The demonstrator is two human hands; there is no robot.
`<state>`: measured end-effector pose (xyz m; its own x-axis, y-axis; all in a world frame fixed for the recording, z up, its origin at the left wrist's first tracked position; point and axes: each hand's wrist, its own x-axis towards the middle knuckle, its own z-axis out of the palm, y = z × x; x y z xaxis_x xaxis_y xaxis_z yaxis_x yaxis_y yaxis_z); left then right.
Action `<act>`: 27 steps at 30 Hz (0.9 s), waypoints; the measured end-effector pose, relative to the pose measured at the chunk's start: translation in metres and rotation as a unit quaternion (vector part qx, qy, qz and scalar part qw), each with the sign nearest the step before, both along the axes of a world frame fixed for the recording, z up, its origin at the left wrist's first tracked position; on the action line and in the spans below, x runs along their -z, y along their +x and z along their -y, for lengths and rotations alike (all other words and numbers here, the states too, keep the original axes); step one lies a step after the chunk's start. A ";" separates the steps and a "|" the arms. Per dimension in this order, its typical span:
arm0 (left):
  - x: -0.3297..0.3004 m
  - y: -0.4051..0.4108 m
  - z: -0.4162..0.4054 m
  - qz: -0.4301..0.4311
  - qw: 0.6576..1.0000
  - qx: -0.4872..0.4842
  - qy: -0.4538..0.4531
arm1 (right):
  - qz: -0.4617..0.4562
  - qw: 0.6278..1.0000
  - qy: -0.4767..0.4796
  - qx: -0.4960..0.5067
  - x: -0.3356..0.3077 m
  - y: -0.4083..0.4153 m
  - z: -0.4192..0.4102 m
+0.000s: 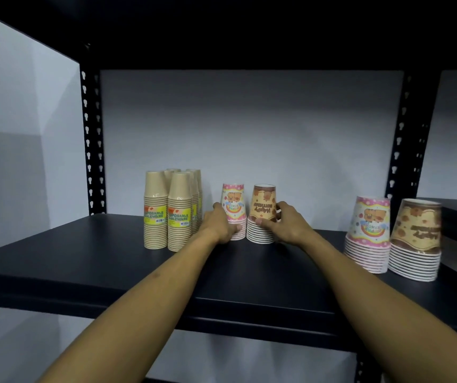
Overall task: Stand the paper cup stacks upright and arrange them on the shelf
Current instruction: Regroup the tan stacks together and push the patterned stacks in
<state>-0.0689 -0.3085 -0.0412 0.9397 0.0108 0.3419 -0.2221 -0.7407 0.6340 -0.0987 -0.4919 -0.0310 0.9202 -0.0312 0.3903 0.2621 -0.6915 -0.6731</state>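
Observation:
On the dark shelf board stand several wrapped stacks of plain tan cups at the left, upside down. Beside them a pink printed cup stack stands upright on its rims; my left hand grips its lower part. A brown printed cup stack stands touching it on the right, and my right hand grips that one with thumb in front and fingers behind. Further right stand another pink stack and another brown stack, side by side near the shelf's front.
Black perforated uprights frame the shelf at the back left and back right. A grey wall closes the back. The shelf above hangs dark overhead. Bare board lies in front of the stacks and between the two printed pairs.

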 end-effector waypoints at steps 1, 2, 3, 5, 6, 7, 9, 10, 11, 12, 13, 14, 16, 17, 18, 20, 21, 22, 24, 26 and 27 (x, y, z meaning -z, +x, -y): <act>0.000 0.000 0.000 -0.001 1.000 0.000 -0.003 | -0.001 1.000 0.000 -0.002 0.001 0.000 0.000; 0.001 -0.001 0.000 -0.003 1.000 0.000 -0.006 | -0.003 1.000 0.001 -0.004 0.001 -0.001 -0.001; 0.001 -0.001 0.000 -0.006 1.000 -0.001 -0.009 | -0.004 1.000 0.002 -0.005 0.001 -0.001 -0.001; 0.001 -0.002 0.000 -0.011 1.000 -0.003 -0.012 | -0.002 1.000 0.005 -0.006 0.001 -0.002 -0.002; 0.001 -0.002 -0.001 -0.014 1.000 -0.005 -0.012 | -0.001 1.000 0.007 -0.006 0.002 -0.001 -0.002; 0.001 -0.002 -0.001 -0.016 1.000 -0.007 -0.013 | -0.001 1.000 0.008 -0.006 0.002 -0.002 -0.003; 0.001 -0.002 -0.001 -0.021 1.000 -0.008 -0.022 | -0.001 1.000 0.008 -0.003 0.002 -0.002 -0.003; 0.002 -0.002 -0.001 -0.021 0.999 -0.007 -0.026 | -0.001 1.000 0.007 -0.001 0.003 -0.002 -0.004; 0.002 -0.002 -0.001 -0.022 0.999 -0.007 -0.030 | -0.002 1.000 0.005 0.000 0.003 -0.001 -0.003; 0.002 -0.002 -0.002 -0.021 0.999 -0.006 -0.032 | -0.001 1.000 0.002 0.000 0.003 -0.001 -0.003; 0.002 -0.001 -0.002 -0.021 0.999 -0.006 -0.033 | 0.000 1.000 0.000 -0.001 0.003 0.000 -0.003; 0.002 -0.001 -0.002 -0.020 0.999 -0.005 -0.032 | 0.000 1.000 -0.001 0.000 0.003 0.000 -0.003; 0.003 0.000 -0.003 -0.019 0.999 -0.005 -0.029 | 0.000 1.000 -0.003 0.000 0.003 0.001 -0.003; 0.004 0.001 -0.004 -0.019 0.999 -0.004 -0.028 | -0.001 1.000 -0.005 -0.001 0.002 0.001 -0.003; 0.004 0.001 -0.005 -0.018 1.000 -0.003 -0.026 | -0.002 1.000 -0.006 -0.002 0.002 0.001 -0.002; 0.005 0.003 -0.007 -0.016 1.000 0.000 -0.024 | -0.003 1.000 -0.008 -0.005 0.002 0.001 -0.001; 0.005 0.004 -0.008 -0.016 1.000 0.003 -0.024 | -0.003 1.000 -0.009 -0.006 0.001 0.001 -0.001; 0.006 0.005 -0.009 -0.015 1.000 0.006 -0.023 | -0.003 1.000 -0.009 -0.006 0.001 0.001 -0.001; 0.006 0.006 -0.009 -0.013 1.000 0.010 -0.018 | -0.001 1.000 -0.007 -0.006 0.002 0.001 -0.001; 0.006 0.006 -0.009 -0.011 1.000 0.014 -0.015 | -0.002 1.000 -0.008 -0.006 0.002 0.001 -0.001; 0.006 0.007 -0.010 -0.012 1.000 0.017 -0.016 | -0.003 1.000 -0.009 -0.007 0.001 0.001 -0.002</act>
